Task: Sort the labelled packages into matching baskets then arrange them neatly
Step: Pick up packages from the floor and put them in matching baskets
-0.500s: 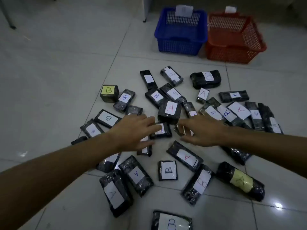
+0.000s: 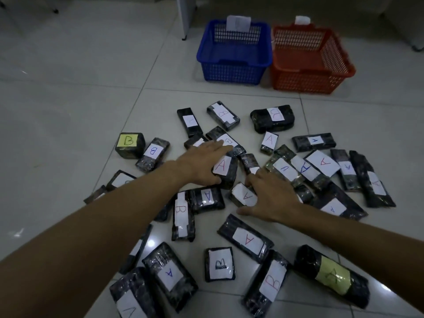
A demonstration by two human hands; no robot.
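Several black wrapped packages with A or B labels lie scattered on the tiled floor. My left hand lies with straight fingers across the left side of a package with a red A, thumb at its near corner. My right hand is spread flat beside a small package with a red A, fingertips touching its right edge and thumb apart below it. A blue basket and a red basket stand side by side at the back, each with a paper tag on its far rim.
A yellow-labelled B cube sits at the left of the pile, and a yellow-labelled A roll at the near right. Bare floor lies to the left. A white furniture leg stands behind the blue basket.
Both hands have moved forward and down onto the pile. The left now rests on the red A package and the right lies by the small A package.
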